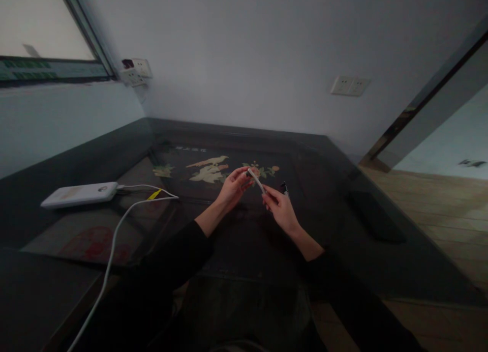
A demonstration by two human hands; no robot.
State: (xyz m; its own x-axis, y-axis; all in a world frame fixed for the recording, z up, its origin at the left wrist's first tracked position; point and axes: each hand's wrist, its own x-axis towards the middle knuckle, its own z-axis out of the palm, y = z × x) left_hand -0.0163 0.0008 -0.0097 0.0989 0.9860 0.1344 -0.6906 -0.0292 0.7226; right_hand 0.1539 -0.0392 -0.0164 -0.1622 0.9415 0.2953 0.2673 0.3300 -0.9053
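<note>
Presently both hands pinch one slim white pen (256, 180) above the table (381, 250): left hand (233, 188) at its upper end, right hand (279, 207) at its lower end. Judged step: pulling the ends apart, which calls for a straight, steady pull. A small dark piece (284, 188) shows just behind the right hand; whether it is held, I cannot tell.

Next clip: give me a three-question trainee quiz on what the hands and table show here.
1. True or false: both hands touch the slim white stick.
2. Which lies nearest the table's left edge? A) white power bank B) dark flat object C) small dark piece
3. Fill in: a white ___ runs from the power bank toward the camera.

Key
1. True: the left hand and right hand each pinch an end of the white stick.
2. A: the white power bank; the dark flat object lies right, the small dark piece by the right hand.
3. cable.
</note>
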